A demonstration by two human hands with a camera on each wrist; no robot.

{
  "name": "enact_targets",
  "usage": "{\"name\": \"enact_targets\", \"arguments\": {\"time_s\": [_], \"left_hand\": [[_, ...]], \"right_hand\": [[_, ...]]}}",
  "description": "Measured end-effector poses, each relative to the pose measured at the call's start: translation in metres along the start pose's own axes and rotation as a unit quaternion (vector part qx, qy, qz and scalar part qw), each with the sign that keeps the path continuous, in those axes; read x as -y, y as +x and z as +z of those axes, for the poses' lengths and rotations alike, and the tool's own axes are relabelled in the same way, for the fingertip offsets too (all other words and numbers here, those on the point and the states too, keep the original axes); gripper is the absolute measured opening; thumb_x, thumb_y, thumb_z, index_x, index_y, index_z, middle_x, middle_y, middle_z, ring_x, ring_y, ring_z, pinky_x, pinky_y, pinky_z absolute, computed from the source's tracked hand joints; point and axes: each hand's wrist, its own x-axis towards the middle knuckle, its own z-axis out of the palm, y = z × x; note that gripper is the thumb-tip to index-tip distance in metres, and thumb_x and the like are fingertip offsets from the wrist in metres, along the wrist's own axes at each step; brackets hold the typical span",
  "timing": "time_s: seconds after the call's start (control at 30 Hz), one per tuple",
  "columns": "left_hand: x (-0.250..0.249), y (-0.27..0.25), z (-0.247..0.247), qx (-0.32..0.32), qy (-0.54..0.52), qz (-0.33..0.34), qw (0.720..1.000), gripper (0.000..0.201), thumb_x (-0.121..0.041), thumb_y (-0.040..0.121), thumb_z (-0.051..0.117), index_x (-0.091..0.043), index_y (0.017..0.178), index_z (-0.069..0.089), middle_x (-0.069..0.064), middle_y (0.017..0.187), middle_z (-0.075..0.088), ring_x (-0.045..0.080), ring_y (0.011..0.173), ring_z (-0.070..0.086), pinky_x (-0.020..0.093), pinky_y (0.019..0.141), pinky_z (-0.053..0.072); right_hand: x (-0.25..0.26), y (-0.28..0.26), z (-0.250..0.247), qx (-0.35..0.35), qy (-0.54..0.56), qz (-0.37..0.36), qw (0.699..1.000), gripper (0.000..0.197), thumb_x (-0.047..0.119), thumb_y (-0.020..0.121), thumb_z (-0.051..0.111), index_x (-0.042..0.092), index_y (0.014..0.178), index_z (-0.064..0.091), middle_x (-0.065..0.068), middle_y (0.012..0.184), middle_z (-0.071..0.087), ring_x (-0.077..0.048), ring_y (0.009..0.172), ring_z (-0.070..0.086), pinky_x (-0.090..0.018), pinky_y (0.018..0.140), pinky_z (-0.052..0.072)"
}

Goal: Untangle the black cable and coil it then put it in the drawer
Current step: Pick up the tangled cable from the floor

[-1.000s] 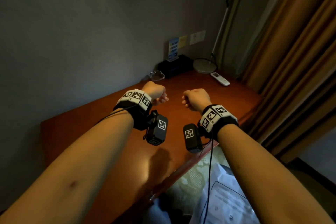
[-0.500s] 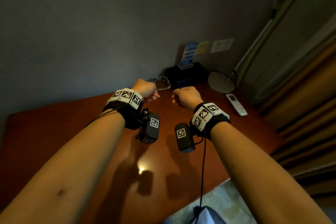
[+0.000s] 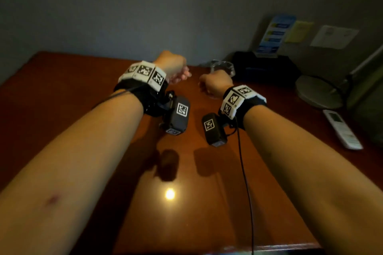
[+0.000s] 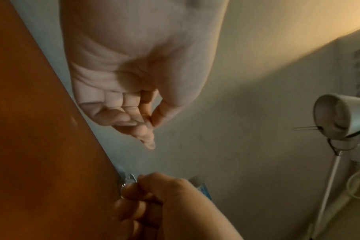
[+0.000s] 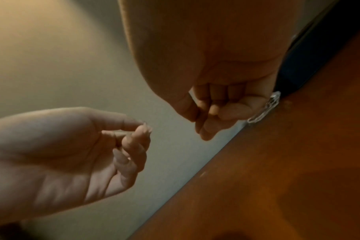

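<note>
No black task cable and no drawer show in any view. My left hand (image 3: 174, 68) and right hand (image 3: 215, 86) hover side by side above the brown wooden desk (image 3: 83, 93), a small gap between them. In the left wrist view the left hand (image 4: 152, 123) has its fingers curled and its thumb tip against the index finger, with nothing held. In the right wrist view the right hand (image 5: 203, 116) is curled into a loose fist and is also empty. A thin black wire (image 3: 244, 182) hangs from the right wrist camera past the desk's front edge.
Along the back wall stand a glass ashtray (image 3: 222, 66), a black box (image 3: 267, 68) with a blue card (image 3: 273, 33), and a round lamp base (image 3: 319, 93). A white remote (image 3: 342, 128) lies at the right. The desk's front edge runs along the bottom.
The head view has swung left and closer over the desk, so the curtain has left the picture. Both hands stay raised, curled and close together.
</note>
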Motion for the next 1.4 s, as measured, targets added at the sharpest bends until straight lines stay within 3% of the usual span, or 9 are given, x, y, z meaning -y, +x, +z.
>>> {"name": "enact_targets", "arguments": {"time_s": [0.07,0.13,0.27,0.47,0.6,0.73,0.87,1.07,1.4], "left_hand": [[0.024,-0.025,-0.006,-0.060,-0.015,0.025,0.998,0.026,-0.011,0.092,0.043,-0.011,0.067,0.052,-0.005,0.042,0.060,0.003,0.031,0.046,0.011,0.039,0.032],[0.048,-0.060,-0.013,-0.127,-0.028,0.032,0.991,0.024,-0.012,0.089,0.044,-0.011,0.067,0.054,-0.005,0.042,0.061,0.003,0.032,0.045,0.011,0.040,0.032],[0.070,-0.122,-0.017,-0.196,-0.038,0.010,0.980,0.023,-0.011,0.089,0.046,-0.010,0.068,0.055,-0.005,0.041,0.059,0.004,0.030,0.045,0.012,0.044,0.033],[0.070,-0.147,-0.008,-0.210,-0.030,0.016,0.977,0.020,-0.010,0.088,0.048,-0.007,0.071,0.059,-0.002,0.047,0.063,0.006,0.033,0.046,0.012,0.043,0.034],[0.065,-0.127,-0.012,-0.199,-0.036,0.022,0.979,0.017,-0.009,0.087,0.049,-0.007,0.072,0.058,0.000,0.054,0.064,0.007,0.034,0.047,0.014,0.045,0.034],[0.069,-0.089,-0.029,-0.172,-0.069,0.002,0.983,0.020,-0.010,0.088,0.049,-0.009,0.070,0.057,-0.002,0.048,0.061,0.009,0.041,0.046,0.016,0.048,0.032],[0.073,-0.044,-0.052,-0.157,-0.087,-0.023,0.983,0.020,-0.009,0.090,0.048,-0.008,0.072,0.057,0.001,0.063,0.062,0.010,0.047,0.046,0.016,0.047,0.033],[0.075,0.009,-0.064,-0.140,-0.101,-0.042,0.984,0.020,-0.009,0.090,0.049,-0.008,0.072,0.058,0.001,0.061,0.061,0.009,0.047,0.046,0.016,0.046,0.034],[0.077,0.056,-0.039,-0.113,-0.127,-0.067,0.983,0.022,-0.010,0.090,0.048,-0.009,0.070,0.058,0.000,0.060,0.056,0.005,0.038,0.045,0.014,0.043,0.032]], "right_hand": [[-0.010,-0.020,0.012,0.020,0.010,-0.062,0.998,0.025,0.019,0.091,0.055,0.019,0.066,0.057,0.007,0.046,0.062,-0.001,0.043,0.057,-0.016,0.045,0.048],[-0.016,-0.048,0.024,0.055,0.028,-0.105,0.993,0.030,0.014,0.090,0.053,0.016,0.060,0.059,0.007,0.037,0.056,-0.002,0.031,0.051,-0.016,0.036,0.039],[-0.023,-0.104,0.037,0.108,0.096,-0.152,0.978,0.034,0.012,0.089,0.051,0.010,0.056,0.060,-0.002,0.048,0.061,-0.011,0.032,0.049,-0.016,0.035,0.032],[-0.029,-0.127,0.046,0.122,0.132,-0.160,0.971,0.032,0.016,0.089,0.052,0.013,0.059,0.062,-0.004,0.058,0.065,-0.013,0.040,0.051,-0.018,0.040,0.034],[-0.017,-0.111,0.052,0.103,0.140,-0.144,0.974,0.032,0.016,0.089,0.052,0.013,0.060,0.063,-0.005,0.061,0.065,-0.015,0.046,0.053,-0.020,0.043,0.036],[0.003,-0.079,0.071,0.105,0.140,-0.126,0.976,0.030,0.016,0.089,0.052,0.012,0.061,0.063,-0.005,0.062,0.065,-0.016,0.048,0.052,-0.020,0.043,0.037],[0.020,-0.040,0.097,0.116,0.139,-0.086,0.980,0.030,0.018,0.091,0.052,0.012,0.064,0.064,-0.005,0.065,0.066,-0.016,0.049,0.052,-0.022,0.044,0.037],[0.029,0.000,0.111,0.122,0.135,-0.052,0.982,0.030,0.019,0.094,0.053,0.012,0.067,0.063,-0.004,0.064,0.063,-0.011,0.044,0.051,-0.012,0.033,0.030],[0.011,0.046,0.112,0.133,0.187,-0.011,0.973,0.029,0.022,0.093,0.057,0.011,0.067,0.066,-0.004,0.057,0.062,-0.016,0.047,0.052,-0.025,0.043,0.037]]}}
